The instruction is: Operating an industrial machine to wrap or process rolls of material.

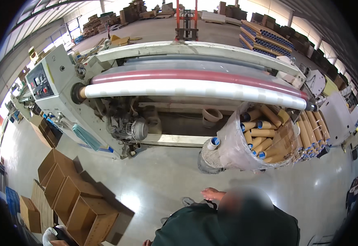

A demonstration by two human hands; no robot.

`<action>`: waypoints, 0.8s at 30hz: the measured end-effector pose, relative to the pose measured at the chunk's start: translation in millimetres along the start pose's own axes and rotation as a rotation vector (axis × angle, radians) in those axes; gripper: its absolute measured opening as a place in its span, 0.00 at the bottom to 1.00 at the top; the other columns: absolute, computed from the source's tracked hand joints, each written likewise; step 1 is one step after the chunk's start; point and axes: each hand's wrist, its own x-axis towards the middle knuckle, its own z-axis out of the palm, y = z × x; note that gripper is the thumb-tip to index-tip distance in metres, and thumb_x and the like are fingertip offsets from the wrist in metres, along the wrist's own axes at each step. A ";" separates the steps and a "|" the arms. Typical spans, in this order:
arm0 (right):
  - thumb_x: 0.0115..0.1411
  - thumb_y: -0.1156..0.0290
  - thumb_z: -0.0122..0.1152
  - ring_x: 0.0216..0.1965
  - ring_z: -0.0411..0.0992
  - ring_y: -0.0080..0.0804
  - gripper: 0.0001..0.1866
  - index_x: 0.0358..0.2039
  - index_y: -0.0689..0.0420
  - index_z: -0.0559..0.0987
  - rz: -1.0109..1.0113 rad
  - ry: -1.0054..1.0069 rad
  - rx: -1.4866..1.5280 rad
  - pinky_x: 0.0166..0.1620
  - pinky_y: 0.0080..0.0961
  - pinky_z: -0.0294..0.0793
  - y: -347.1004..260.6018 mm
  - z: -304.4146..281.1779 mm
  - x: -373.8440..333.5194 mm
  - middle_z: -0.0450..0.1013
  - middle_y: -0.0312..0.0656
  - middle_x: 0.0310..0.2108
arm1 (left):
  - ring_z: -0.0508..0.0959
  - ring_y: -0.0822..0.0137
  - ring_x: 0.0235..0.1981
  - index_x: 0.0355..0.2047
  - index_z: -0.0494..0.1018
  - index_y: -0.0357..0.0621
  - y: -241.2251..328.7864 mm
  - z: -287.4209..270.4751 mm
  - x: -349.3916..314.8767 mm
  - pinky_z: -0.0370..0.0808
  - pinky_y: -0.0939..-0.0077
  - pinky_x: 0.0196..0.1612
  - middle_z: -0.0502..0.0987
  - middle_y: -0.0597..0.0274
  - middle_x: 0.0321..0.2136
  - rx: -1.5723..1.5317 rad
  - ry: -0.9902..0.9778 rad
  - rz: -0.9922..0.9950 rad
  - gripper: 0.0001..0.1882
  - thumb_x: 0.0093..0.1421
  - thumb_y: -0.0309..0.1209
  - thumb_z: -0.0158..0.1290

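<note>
My right hand (211, 193) is in front of my dark green top (191, 225), its fingers pointing left and looking loosely stretched, with nothing visible in them. A blurred patch covers part of that arm. Only a small bit of my left hand (147, 242) shows at the lower edge, so its fingers cannot be read. Nearest ahead is a large clear plastic bag (236, 143) full of brown cardboard tubes (263, 133), some with blue ends. Beyond it lies a long white roll (187, 88) on a machine, just in front of a red roller (195, 75).
Open cardboard boxes (78, 192) stand at the lower left. The machine's control panel (40, 82) is at the left, with a motor (136, 129) below the roll. A bucket (211, 116) sits under the machine. Stacked tubes (267, 39) and an orange-red lift (186, 24) stand farther back.
</note>
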 end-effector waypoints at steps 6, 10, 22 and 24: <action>0.59 0.47 0.53 0.21 0.68 0.25 0.23 0.42 0.54 0.74 0.002 0.015 0.078 0.23 0.23 0.71 12.0 2.4 -0.2 0.70 0.35 0.26 | 0.76 0.58 0.42 0.55 0.63 0.35 1.8 1.8 -7.3 0.75 0.69 0.41 0.74 0.48 0.43 0.046 0.009 -0.008 0.27 0.63 0.41 0.50; 0.59 0.47 0.53 0.21 0.68 0.25 0.22 0.39 0.54 0.74 0.002 0.017 0.099 0.23 0.23 0.70 16.2 -2.8 4.8 0.70 0.35 0.25 | 0.76 0.58 0.42 0.56 0.63 0.35 4.5 2.8 -3.2 0.75 0.68 0.41 0.74 0.48 0.44 0.051 -0.008 -0.005 0.27 0.63 0.41 0.49; 0.61 0.46 0.50 0.30 0.74 0.30 0.29 0.53 0.54 0.71 -0.014 0.024 0.035 0.32 0.28 0.77 -1.4 9.6 14.9 0.74 0.41 0.39 | 0.77 0.60 0.35 0.55 0.64 0.36 34.2 2.0 5.4 0.76 0.70 0.37 0.75 0.53 0.40 -0.059 0.016 -0.015 0.25 0.62 0.39 0.50; 0.61 0.46 0.50 0.29 0.73 0.29 0.29 0.53 0.54 0.71 -0.011 0.013 0.052 0.32 0.28 0.77 6.7 9.0 11.6 0.74 0.40 0.39 | 0.77 0.60 0.34 0.54 0.64 0.36 47.5 8.8 10.9 0.76 0.70 0.36 0.75 0.52 0.40 -0.041 -0.005 -0.017 0.25 0.62 0.39 0.50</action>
